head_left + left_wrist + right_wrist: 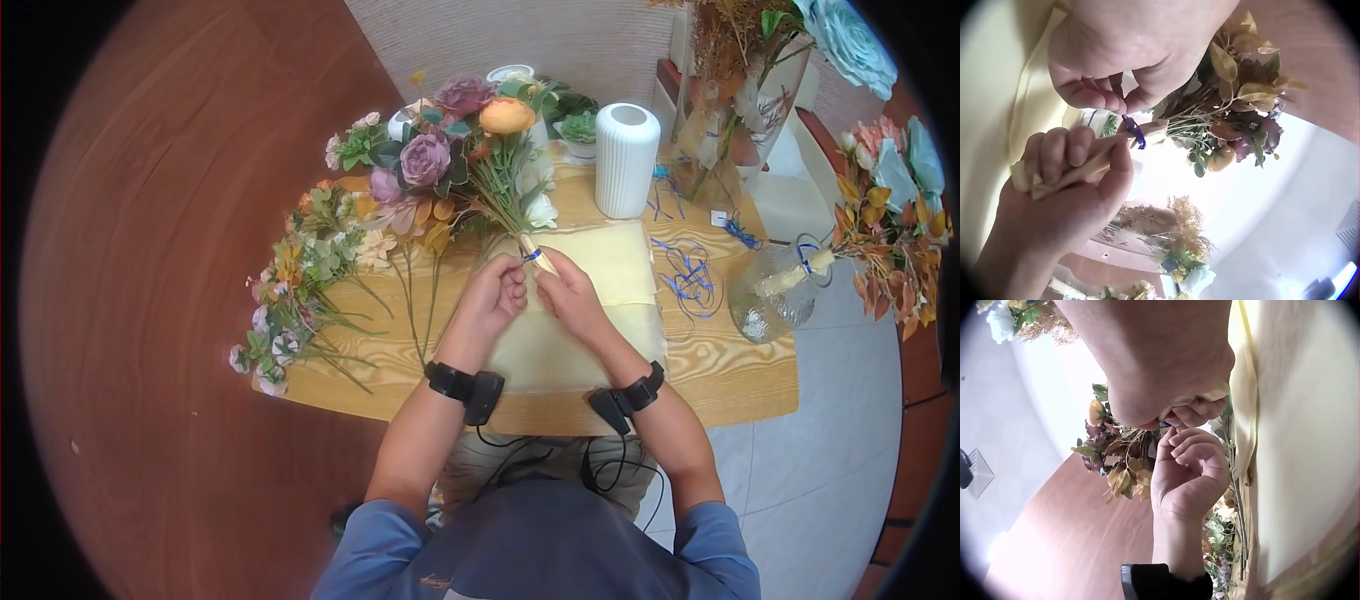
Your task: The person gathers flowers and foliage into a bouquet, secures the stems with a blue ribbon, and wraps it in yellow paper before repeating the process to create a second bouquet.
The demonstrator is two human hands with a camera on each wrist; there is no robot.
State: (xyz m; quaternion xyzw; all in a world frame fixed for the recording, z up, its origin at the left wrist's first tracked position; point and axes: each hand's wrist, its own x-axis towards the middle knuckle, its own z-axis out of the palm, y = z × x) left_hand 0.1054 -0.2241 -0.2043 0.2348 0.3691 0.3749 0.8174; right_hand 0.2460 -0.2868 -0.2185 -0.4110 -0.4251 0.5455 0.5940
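Observation:
My right hand [573, 298] grips the pale paper-wrapped stem end [1094, 159] of an artificial bouquet [425, 160], its thumb along the wrap. Purple roses, an orange bloom and brown-gold leaves make up the bouquet, which points away and to the left. A blue ribbon [1135, 132] circles the wrap near its upper end. The left hand [495, 290] pinches the ribbon between thumb and forefinger, close beside the right thumb. In the right wrist view the other fingers of the left hand [1191, 472] are curled toward its palm.
Cream wrapping sheets [620, 275] lie under the hands. Loose flower stems [330, 260] spread over the table's left side. A white ribbed vase [627, 160] stands behind. Tangled blue ribbon [692, 275] lies at right, near a glass vase [765, 300] with another wrapped bouquet [890, 220].

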